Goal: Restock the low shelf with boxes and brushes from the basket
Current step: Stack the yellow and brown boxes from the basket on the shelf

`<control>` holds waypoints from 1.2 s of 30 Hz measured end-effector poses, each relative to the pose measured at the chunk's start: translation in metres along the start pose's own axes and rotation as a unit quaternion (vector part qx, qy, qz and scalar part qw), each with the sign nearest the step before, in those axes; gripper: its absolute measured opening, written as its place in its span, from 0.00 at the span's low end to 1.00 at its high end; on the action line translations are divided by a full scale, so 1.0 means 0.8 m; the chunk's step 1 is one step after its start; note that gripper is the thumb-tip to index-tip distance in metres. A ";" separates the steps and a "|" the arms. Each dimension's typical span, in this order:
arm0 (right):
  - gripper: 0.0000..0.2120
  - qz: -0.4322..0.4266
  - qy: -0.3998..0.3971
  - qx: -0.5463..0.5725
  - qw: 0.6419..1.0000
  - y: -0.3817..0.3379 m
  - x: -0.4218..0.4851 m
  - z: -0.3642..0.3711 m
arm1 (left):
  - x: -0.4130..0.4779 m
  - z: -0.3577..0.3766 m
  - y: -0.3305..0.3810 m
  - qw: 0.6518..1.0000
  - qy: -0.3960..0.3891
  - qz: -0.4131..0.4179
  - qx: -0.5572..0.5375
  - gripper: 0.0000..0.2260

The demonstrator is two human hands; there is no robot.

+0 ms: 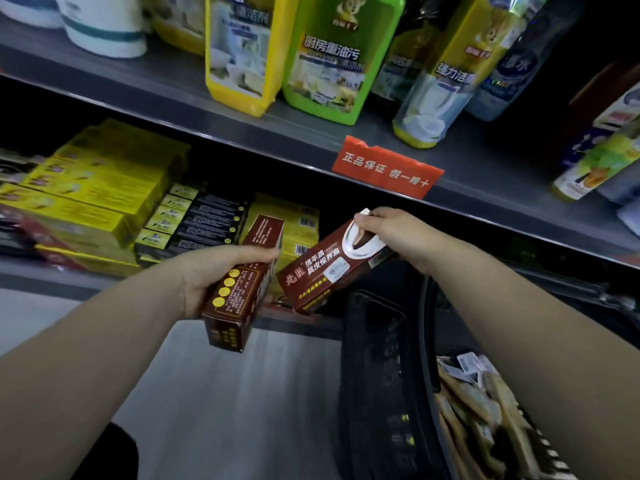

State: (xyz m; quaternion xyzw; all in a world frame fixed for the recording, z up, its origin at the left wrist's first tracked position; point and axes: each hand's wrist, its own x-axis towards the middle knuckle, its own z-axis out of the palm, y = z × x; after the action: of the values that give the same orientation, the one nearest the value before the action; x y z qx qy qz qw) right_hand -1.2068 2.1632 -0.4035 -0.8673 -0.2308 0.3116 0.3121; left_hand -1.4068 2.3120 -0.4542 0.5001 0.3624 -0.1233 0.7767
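Now, nearest in, the black basket is seen below the right grip, with packets too blurred to be named heaped in its right side. Just above it, two brown boxes are held out at once. The left hand is clamped round the middle of the first brown box, thumb laid over its upper face, and the far end is pointed at the shelf. The right hand is pinched on the upper end of the second brown box, which hangs tilted below that grip. Whether its lower corner touches the shelf lip cannot be told.

Beyond both grips lies the low shelf, with black-and-yellow cartons to the left and yellow barcode boxes straight ahead. What room is open there is mostly hidden by the two held boxes.

The step is probably best done one box at a time. The left box should be slid in lengthwise, flat and square to its neighbours. The right box, held at one end only, is likely to swing, so it should be set on its base before release. Farthest off, above both grips, the cleaner bottles and red tag are best left unbrushed.
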 end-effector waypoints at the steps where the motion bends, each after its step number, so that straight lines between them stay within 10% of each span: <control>1: 0.19 0.011 -0.007 -0.039 0.999 0.001 0.004 0.000 | 0.005 0.001 -0.001 1.000 -0.003 -0.002 0.005 0.28; 20: 0.17 0.148 -0.098 -0.276 0.945 0.089 0.060 -0.037 | 0.051 0.023 0.004 0.999 0.038 0.012 0.022 0.20; 28: 0.32 0.046 -0.212 -0.575 0.789 0.130 0.104 0.002 | 0.066 0.027 0.005 0.999 0.044 -0.006 -0.026 0.28; 36: 0.39 -0.007 -0.265 -0.597 0.757 0.146 0.121 0.025 | 0.089 0.030 0.006 0.995 0.086 0.012 -0.047 0.22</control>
State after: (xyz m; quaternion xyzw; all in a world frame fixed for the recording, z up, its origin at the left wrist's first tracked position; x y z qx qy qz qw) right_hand -1.1284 2.1471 -0.5344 -0.7586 -0.4495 0.3262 -0.3407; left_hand -1.3434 2.3056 -0.4938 0.4761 0.4271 -0.0528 0.7669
